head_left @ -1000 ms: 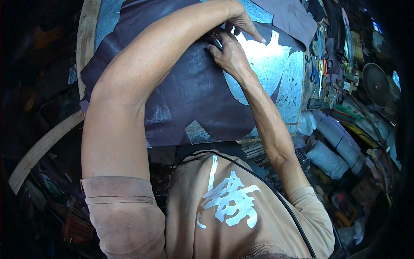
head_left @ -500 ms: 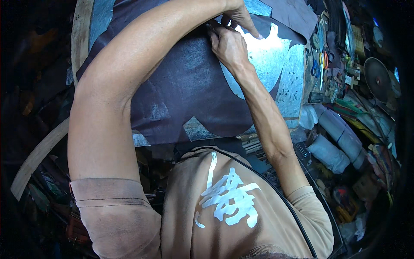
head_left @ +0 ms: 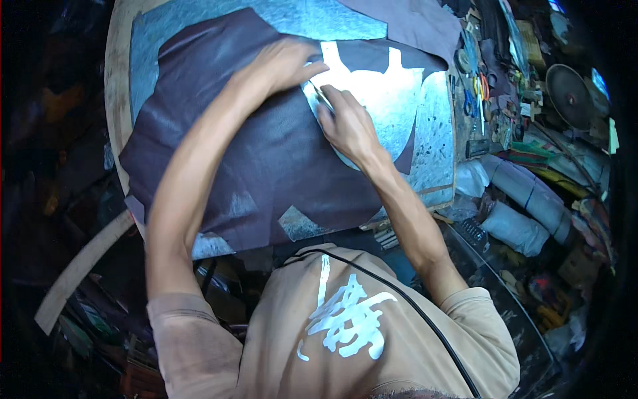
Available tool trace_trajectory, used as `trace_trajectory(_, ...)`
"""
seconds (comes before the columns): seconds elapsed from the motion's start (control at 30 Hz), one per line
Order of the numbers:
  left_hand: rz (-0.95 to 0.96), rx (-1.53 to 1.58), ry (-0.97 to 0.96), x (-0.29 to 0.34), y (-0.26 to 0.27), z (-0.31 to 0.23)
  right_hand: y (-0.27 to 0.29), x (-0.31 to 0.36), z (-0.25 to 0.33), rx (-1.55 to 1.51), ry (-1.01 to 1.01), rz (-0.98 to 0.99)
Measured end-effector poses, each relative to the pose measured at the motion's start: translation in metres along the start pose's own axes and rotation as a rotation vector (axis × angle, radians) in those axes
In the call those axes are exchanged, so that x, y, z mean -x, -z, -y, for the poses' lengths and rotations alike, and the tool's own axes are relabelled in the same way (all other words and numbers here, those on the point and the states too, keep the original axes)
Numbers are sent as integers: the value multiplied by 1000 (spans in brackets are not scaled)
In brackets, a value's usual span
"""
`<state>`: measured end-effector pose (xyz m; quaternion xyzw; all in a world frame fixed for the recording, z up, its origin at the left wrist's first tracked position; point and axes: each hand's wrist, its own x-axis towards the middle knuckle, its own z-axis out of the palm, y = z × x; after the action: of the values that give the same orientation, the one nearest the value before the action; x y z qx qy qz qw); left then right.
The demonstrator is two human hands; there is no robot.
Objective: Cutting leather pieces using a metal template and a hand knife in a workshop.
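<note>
A dark brown sheet of leather (head_left: 259, 166) lies spread over a worn, bluish board (head_left: 435, 133). Near its far side is a bright, pale shape (head_left: 382, 93) with two upright tabs and a rounded lower edge; its speckled surface resembles the board. My left hand (head_left: 282, 63) is over the leather left of this shape, thumb stretched toward it, fingers somewhat blurred. My right hand (head_left: 349, 126) is closed around a slim, thin tool (head_left: 321, 98), whose kind I cannot make out, at the shape's left edge. The tool's tip is close to my left thumb.
Another piece of purplish-brown leather (head_left: 425, 30) lies at the far right. Scissors with orange handles (head_left: 481, 86) and other hand tools sit beyond the board's right edge. A round dark disc (head_left: 568, 98) and plastic-wrapped rolls (head_left: 528, 189) are farther right.
My left hand and forearm have drawn back leftward and lower in view, away from my right hand. The slim tool in my right hand now shows. The whole view has shifted slightly.
</note>
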<state>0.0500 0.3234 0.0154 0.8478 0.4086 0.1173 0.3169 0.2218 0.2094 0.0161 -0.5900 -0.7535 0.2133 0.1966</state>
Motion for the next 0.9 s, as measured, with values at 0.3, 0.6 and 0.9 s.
trace_trajectory(0.3,-313,-236,129,66,-66,3,85,46,-129,93,-513,-143)
trace_trajectory(0.6,-337,-311,94,64,-66,-1,106,-11,-191,-89,-477,-40)
trace_trajectory(0.9,-326,-329,110,61,-66,-6,108,-13,-201,-128,-491,13)
